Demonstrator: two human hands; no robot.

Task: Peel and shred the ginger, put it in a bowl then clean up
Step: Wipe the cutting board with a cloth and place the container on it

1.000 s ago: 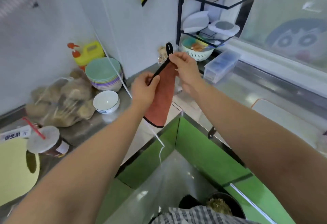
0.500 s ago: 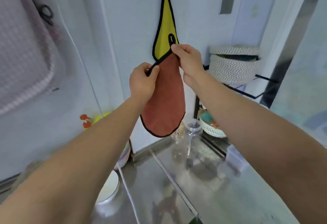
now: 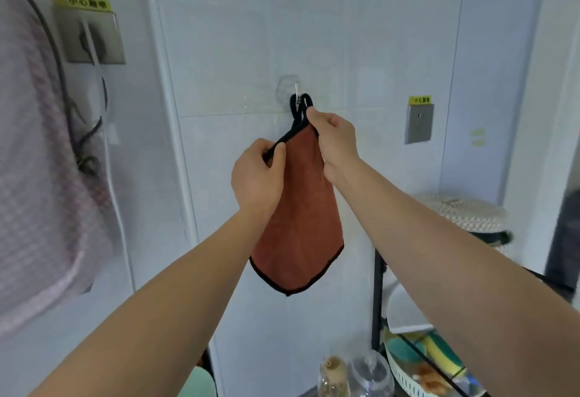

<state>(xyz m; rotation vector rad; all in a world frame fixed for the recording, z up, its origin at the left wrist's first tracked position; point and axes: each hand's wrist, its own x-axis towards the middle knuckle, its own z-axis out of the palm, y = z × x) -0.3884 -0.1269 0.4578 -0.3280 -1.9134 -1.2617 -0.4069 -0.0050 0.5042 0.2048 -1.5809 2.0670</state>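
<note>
**Right hand**: arm stretched up and forward. The thumb and forefinger, the only fingers in use, are closed in a pinch at the base of the black hanging loop. The loop sits right at the wall hook. Whether it is over the prong cannot be told.

**Left hand**: below and left of the hook, back toward the camera, fingers curled. The thumb and forefinger pinch the cloth's black-bound top edge, which runs taut up to the loop.

**Cloth**: rust-brown with black edging. It hangs between the two forearms straight below the hook, with its corner lowest.

**Containers**
- Woven basket: below and right of the hook, on top of a black rack. Its contents are hidden.
- White slotted basket: well below and right of the hook, on a lower level of the rack. It holds a yellow-and-green sponge and something orange and blurred.
- Clear glass vessel and corked bottle: well below the hook at the frame's bottom edge. Their contents cannot be made out.

**Other**
- Pink checked fabric: far left of the hook.
- Labelled metal wall plate: right of the hook.

**Change**: half a second ago the same two pinches were held lower, in front of a yellow cloth, with the steel tabletop in view. Both hands have since risen to the hook, and the view has lifted with them.
</note>
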